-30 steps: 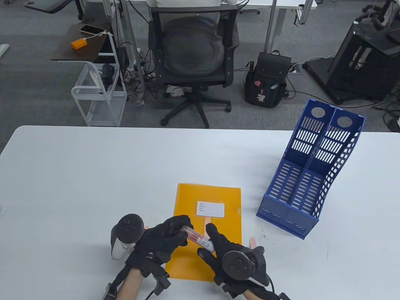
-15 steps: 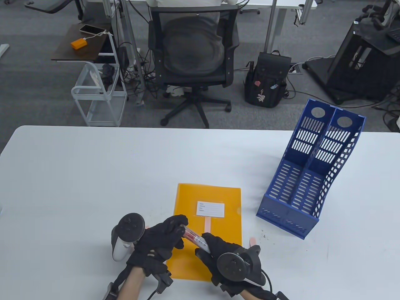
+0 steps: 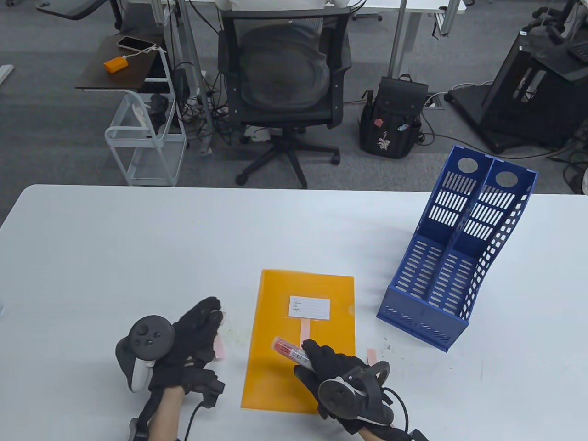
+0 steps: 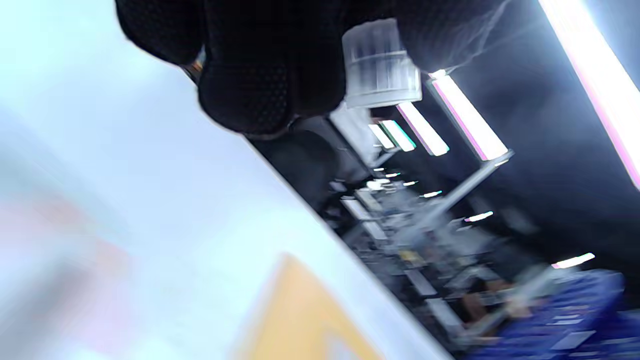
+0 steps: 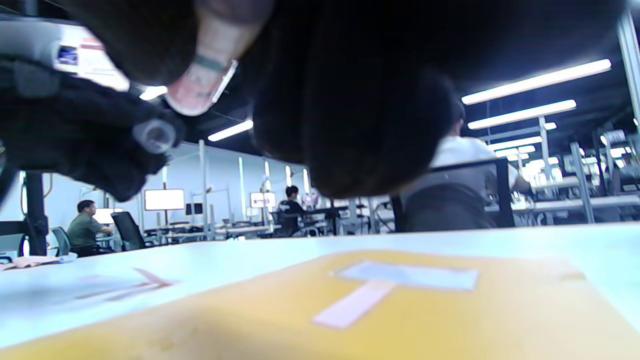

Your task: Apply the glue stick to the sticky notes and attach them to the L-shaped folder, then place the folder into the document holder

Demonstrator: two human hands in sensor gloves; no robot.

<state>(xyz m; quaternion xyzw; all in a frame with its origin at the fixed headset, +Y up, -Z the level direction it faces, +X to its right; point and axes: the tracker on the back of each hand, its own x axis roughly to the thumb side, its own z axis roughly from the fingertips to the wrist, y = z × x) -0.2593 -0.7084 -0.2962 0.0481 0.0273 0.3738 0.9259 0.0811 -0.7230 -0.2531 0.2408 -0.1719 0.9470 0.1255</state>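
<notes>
The blue document holder (image 3: 452, 257) is standing on the white counter (image 3: 138, 239), both compartments holding nothing – the orange folder (image 3: 301, 340) is lying flat left of it, one pink sticky note (image 3: 305, 330) on it. Since a second ago the left grip (image 3: 193, 340) has pulled away leftward, now pinching the clear cap (image 4: 382, 70), while the right grip (image 3: 330, 367) is clamping the glue stick (image 3: 289, 350) over the folder. A black chair (image 3: 285, 78) is standing behind the counter.

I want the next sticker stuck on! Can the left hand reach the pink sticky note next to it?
Probably yes: the left hand is right beside the pink sticky note, but its fingers already hold the clear cap.
</notes>
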